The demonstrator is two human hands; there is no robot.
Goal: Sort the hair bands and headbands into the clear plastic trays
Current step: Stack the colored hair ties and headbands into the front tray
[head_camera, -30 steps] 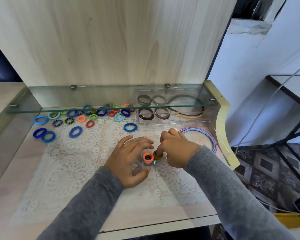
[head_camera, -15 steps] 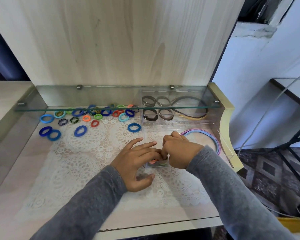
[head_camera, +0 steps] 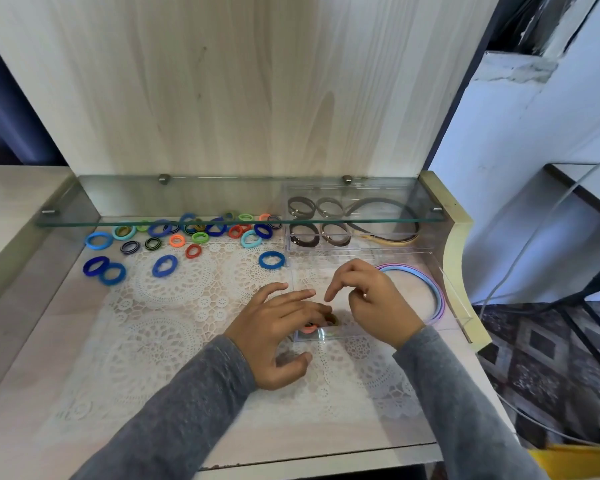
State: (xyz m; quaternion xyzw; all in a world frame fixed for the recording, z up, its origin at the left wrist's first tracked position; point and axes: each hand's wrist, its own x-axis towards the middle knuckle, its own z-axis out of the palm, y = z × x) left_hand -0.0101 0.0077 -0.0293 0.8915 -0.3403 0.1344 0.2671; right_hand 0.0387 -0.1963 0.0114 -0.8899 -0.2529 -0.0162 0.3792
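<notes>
Hair bands (head_camera: 187,237) in blue, green and orange lie scattered at the back left of the counter (head_camera: 49,341), beneath a glass shelf (head_camera: 125,199). The left hand (head_camera: 278,327), fingers straight, rests on a small clear tray (head_camera: 340,336), apparently pressing an orange band (head_camera: 308,329) inside. The right hand (head_camera: 371,299) hovers beside it, loosely curled and empty. Pastel headbands (head_camera: 430,289) lie at far right.
</notes>
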